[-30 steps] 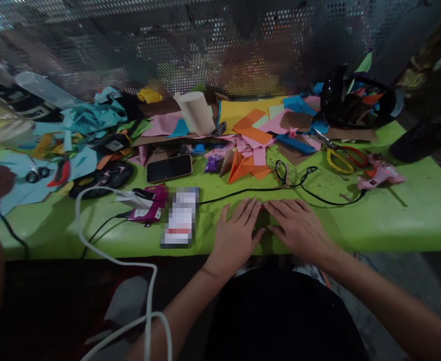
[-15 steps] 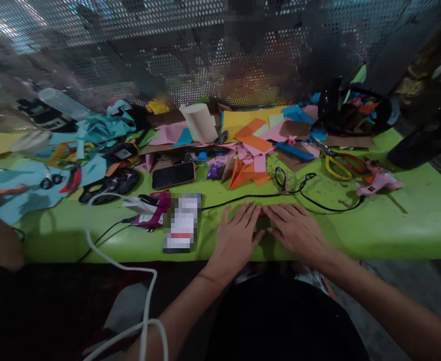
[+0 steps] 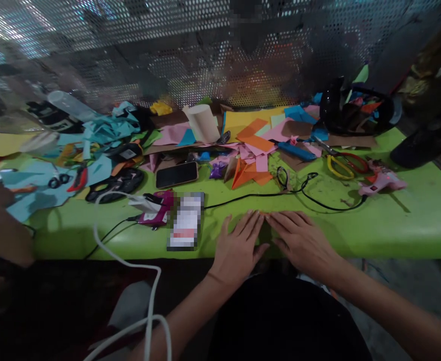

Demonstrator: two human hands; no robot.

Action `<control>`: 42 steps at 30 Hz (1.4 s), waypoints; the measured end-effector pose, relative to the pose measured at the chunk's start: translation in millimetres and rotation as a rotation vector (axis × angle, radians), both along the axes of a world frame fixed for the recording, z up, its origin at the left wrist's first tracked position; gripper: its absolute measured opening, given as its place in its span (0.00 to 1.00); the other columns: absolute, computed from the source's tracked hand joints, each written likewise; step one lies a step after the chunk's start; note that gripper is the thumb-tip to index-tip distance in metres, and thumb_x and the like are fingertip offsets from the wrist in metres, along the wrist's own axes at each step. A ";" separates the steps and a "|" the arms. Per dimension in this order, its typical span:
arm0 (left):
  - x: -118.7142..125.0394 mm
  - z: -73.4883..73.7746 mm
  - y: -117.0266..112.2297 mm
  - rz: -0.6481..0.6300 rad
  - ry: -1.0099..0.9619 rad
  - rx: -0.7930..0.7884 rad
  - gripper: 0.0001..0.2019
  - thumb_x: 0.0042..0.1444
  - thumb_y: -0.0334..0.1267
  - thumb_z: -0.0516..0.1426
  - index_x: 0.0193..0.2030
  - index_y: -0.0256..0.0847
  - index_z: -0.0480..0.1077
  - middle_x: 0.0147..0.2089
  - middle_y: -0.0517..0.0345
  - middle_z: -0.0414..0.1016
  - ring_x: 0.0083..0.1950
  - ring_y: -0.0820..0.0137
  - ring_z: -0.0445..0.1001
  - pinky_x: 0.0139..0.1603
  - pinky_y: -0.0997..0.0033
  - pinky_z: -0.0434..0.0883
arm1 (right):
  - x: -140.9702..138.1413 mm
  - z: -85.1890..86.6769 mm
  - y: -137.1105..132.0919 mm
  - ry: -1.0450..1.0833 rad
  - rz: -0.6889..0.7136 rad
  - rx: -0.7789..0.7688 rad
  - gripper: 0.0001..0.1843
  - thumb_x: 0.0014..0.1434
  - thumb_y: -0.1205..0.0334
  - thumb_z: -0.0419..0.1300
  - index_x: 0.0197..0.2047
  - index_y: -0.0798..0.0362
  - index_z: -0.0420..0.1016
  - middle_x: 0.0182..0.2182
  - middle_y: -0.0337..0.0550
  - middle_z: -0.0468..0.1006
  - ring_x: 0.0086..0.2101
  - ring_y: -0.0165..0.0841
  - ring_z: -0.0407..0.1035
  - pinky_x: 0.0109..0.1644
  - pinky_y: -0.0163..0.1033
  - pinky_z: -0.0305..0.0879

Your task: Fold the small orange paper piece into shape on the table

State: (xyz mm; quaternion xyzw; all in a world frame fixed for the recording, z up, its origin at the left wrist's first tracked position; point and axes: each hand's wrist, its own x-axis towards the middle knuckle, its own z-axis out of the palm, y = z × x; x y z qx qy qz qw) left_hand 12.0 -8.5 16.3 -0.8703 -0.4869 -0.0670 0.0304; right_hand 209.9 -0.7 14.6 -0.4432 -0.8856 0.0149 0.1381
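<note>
My left hand (image 3: 239, 245) lies flat near the front edge of the green table (image 3: 386, 235), fingers stretched forward. Opposite it, my right hand (image 3: 303, 240) is flat too, its fingers slanting in toward the left. Between the fingertips of both hands shows a sliver of orange, likely folded paper (image 3: 264, 214); the fingers press on it and hide most of it. Left of my left hand is a phone with a blurred screen (image 3: 185, 220). A black cable (image 3: 243, 196) runs just beyond my fingertips.
Cut coloured paper (image 3: 256, 135) and a white roll (image 3: 204, 123) lie along the back. Scissors (image 3: 340, 163) and a pink glue gun (image 3: 382, 180) are on the right. A dark phone (image 3: 177, 175), a purple power strip (image 3: 156, 213) and another person's arm (image 3: 4, 220) are leftward.
Both hands have slid slightly toward the table's front edge, fingers still flat over the orange piece. The camera view has shifted a little.
</note>
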 end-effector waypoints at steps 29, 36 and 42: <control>0.1 -2.8 6.5 0.037 0.004 0.017 0.26 0.68 0.45 0.47 0.70 0.39 0.57 0.69 0.47 0.64 0.72 0.58 0.58 0.70 0.44 0.56 | -4.7 -0.2 8.9 -0.016 -0.083 0.028 0.22 0.67 0.59 0.55 0.62 0.54 0.68 0.54 0.49 0.78 0.54 0.43 0.67 0.60 0.51 0.56; -3.9 -7.2 -9.8 0.010 -0.016 -0.001 0.28 0.68 0.49 0.45 0.70 0.39 0.57 0.71 0.49 0.60 0.71 0.60 0.60 0.70 0.46 0.56 | -4.7 -0.5 -5.2 -0.007 -0.040 0.024 0.22 0.67 0.61 0.55 0.63 0.52 0.68 0.56 0.47 0.76 0.56 0.41 0.65 0.61 0.52 0.53; -9.7 13.7 26.6 0.098 -0.060 0.004 0.27 0.69 0.49 0.44 0.71 0.43 0.55 0.71 0.49 0.61 0.73 0.59 0.56 0.69 0.45 0.56 | 7.7 -1.8 31.3 0.090 -0.165 0.070 0.20 0.68 0.59 0.54 0.62 0.48 0.70 0.53 0.46 0.78 0.53 0.41 0.68 0.54 0.48 0.59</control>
